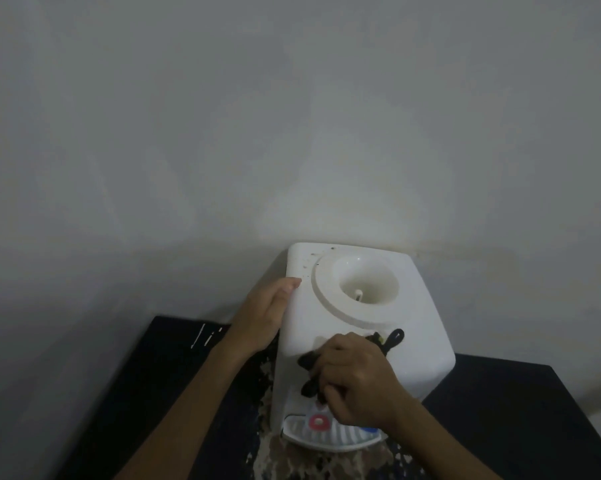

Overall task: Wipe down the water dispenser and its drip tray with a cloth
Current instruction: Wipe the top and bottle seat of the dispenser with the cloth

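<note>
Gripping black cloth [308,362], right hand [358,379] clenches it on water dispenser [417,306] top front edge. Left hand [261,317] flat on its left side, unclenched. Dispenser upright at table [517,410] back edge, drip tray [330,439] facing near edge.

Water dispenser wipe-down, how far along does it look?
Early to midway. The near top of the white plastic water dispenser looks clean. The left hand steadies its side; the right hand grips a dark cloth on its front edge. Remaining: dark specks at the back left corner and the white ribbed drip tray.
</note>
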`<state>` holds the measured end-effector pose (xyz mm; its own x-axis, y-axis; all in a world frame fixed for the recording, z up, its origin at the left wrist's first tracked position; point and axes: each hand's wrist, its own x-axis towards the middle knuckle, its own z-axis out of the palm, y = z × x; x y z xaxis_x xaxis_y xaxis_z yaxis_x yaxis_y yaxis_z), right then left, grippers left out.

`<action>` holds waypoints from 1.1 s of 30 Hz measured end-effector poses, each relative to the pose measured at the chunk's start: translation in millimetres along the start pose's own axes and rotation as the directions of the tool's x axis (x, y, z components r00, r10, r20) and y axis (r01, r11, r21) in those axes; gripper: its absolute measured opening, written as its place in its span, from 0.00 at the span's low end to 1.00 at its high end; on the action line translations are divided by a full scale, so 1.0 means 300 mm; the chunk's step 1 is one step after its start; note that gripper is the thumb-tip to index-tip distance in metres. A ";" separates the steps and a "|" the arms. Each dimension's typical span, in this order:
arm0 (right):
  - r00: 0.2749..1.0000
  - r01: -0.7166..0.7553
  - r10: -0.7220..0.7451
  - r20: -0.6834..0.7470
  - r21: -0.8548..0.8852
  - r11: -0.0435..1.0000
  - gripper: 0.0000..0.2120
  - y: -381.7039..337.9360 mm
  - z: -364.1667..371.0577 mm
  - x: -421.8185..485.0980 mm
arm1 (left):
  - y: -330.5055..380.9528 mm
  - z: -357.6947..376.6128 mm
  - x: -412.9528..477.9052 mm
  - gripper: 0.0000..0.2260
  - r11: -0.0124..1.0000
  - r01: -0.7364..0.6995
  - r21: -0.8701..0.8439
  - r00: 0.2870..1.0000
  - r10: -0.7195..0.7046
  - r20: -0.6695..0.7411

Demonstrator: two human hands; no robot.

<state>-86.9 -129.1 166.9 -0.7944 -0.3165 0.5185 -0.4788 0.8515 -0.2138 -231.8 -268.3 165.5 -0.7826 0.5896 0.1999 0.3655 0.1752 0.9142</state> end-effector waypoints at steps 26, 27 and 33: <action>0.990 -0.140 0.141 -0.029 0.013 0.990 0.09 0.198 -0.149 -0.071 | 0.045 0.179 0.023 0.18 0.982 -0.159 0.104 0.957 0.179 -0.230; 0.987 -0.153 0.154 -0.046 0.022 0.988 0.09 0.197 -0.160 -0.101 | 0.046 0.180 0.022 0.17 0.979 -0.166 0.114 0.957 0.188 -0.221; 0.931 -0.320 0.341 -0.132 0.154 0.935 0.10 0.193 -0.221 -0.184 | 0.047 0.190 0.020 0.18 0.966 -0.186 0.177 0.952 0.222 -0.212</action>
<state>-45.9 -34.7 180.9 -0.8530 0.0507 0.5195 -0.2508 0.8330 -0.4931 -202.6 -217.3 159.5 -0.7701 0.4333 0.4682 0.5884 0.1990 0.7837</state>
